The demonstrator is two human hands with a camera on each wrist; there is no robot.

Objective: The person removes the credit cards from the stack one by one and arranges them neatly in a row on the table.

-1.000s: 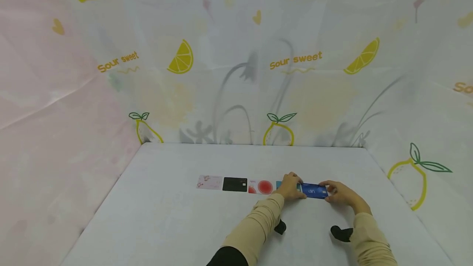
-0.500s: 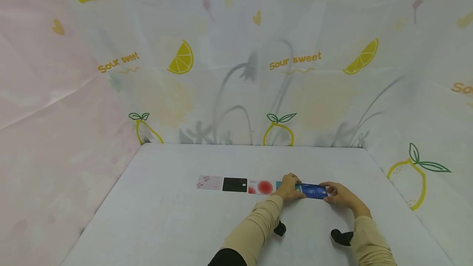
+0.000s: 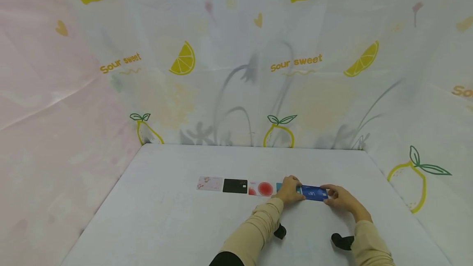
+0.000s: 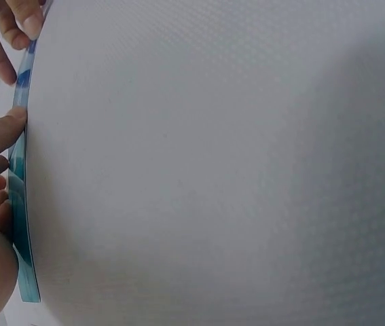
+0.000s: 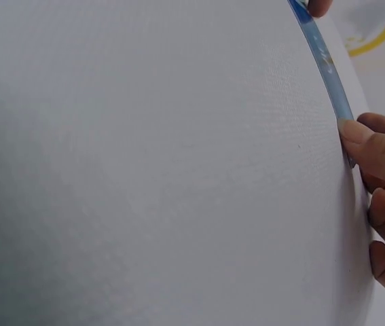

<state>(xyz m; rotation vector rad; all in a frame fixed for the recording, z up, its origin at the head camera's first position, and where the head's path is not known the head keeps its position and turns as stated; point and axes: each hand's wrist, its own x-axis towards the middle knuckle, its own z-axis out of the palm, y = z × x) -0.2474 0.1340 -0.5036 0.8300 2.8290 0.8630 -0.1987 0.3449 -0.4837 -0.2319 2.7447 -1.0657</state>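
Left hand (image 3: 290, 190) and right hand (image 3: 338, 196) each pinched one end of the flat dark-blue plastic card (image 3: 314, 193), fingertips curled onto its short edges. The card lay flat on the white cloth-covered desk (image 3: 177, 216) at the right end of a row. Placed so far, by my reading: pale pink card (image 3: 209, 183), black card (image 3: 235, 185), white card with red circle (image 3: 260, 188), teal card (image 3: 279, 186) — the last mostly hidden under the left hand. Blue card not yet released. Wrist views showed only card edges and fingertips.
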